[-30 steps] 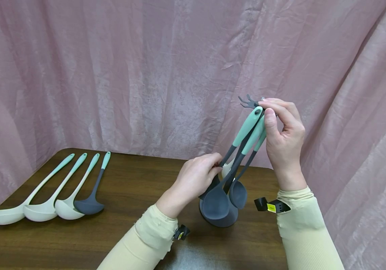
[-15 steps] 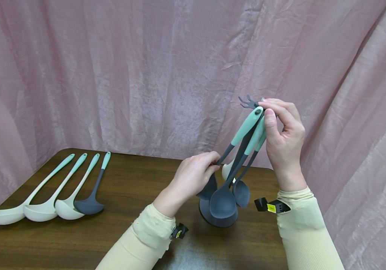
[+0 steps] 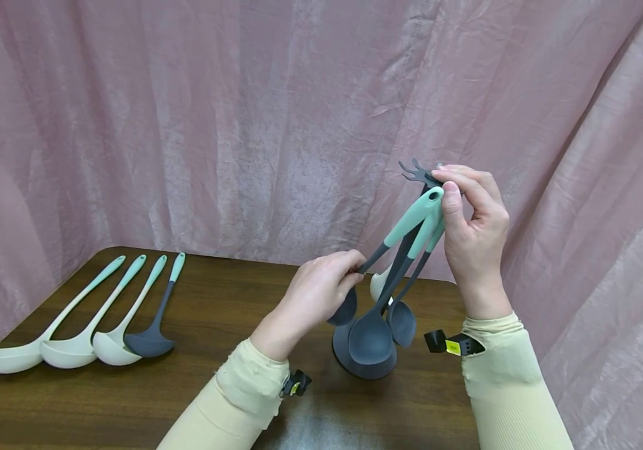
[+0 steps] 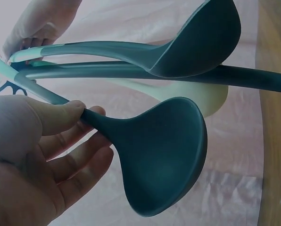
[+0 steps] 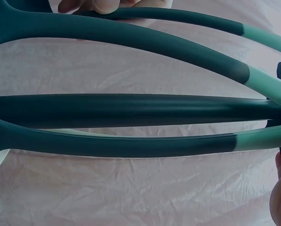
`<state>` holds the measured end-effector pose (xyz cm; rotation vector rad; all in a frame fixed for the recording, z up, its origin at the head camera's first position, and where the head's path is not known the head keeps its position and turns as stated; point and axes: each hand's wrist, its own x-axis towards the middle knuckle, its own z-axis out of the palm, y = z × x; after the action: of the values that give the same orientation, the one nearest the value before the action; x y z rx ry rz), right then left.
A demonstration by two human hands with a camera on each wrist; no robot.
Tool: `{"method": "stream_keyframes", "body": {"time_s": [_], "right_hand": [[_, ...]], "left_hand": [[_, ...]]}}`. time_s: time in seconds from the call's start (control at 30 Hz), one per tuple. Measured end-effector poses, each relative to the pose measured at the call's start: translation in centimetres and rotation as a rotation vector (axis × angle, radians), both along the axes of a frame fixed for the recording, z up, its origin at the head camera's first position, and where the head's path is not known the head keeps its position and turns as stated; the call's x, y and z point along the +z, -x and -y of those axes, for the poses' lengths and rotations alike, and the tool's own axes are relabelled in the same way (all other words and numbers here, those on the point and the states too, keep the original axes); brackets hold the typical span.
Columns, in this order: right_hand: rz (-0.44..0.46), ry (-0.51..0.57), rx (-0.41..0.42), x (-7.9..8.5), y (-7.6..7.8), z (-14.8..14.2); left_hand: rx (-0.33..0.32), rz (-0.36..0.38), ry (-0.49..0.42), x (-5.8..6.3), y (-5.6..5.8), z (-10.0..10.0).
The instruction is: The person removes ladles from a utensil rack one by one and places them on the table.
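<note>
My left hand (image 3: 318, 284) pinches the neck of a dark grey ladle (image 4: 161, 155) with a mint handle, thumb on one side and fingers on the other. The ladle slants up to the right, and the hole in its handle end lies just below the hooks of a dark utensil stand (image 3: 414, 172). At the top of that stand my right hand (image 3: 473, 225) grips with thumb and fingers, which partly hide the hooks. Two more dark ladles hang there, one in front (image 3: 371, 337) and a smaller-looking one at the right (image 3: 403, 324). Behind the pole shows a white ladle (image 3: 379, 284).
Three white ladles (image 3: 68, 353) and one dark ladle (image 3: 149, 342) lie in a row at the left of the wooden table (image 3: 214, 387). The stand's round base (image 3: 344, 353) rests on the tabletop. A pink curtain (image 3: 276, 125) hangs behind.
My left hand has shifted a little left with the dark ladle. Its handle end has dropped slightly below the hooks. The front ladle has swung right, then settled. My right hand stays at the stand's top.
</note>
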<state>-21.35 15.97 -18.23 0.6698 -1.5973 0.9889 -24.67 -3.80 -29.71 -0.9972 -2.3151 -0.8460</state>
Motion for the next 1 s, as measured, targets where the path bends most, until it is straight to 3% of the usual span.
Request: {"method": "stream_keyframes", "body": {"time_s": [0.57, 1.0], "right_hand": [[-0.009, -0.009, 0.024, 0.0, 0.1, 0.3], [0.008, 0.000, 0.016, 0.0, 0.3, 0.1]], "left_hand": [[0.021, -0.004, -0.042, 0.2, -0.7, 1.5], [0.073, -0.031, -0.013, 0.1, -1.2, 3.3]]}}
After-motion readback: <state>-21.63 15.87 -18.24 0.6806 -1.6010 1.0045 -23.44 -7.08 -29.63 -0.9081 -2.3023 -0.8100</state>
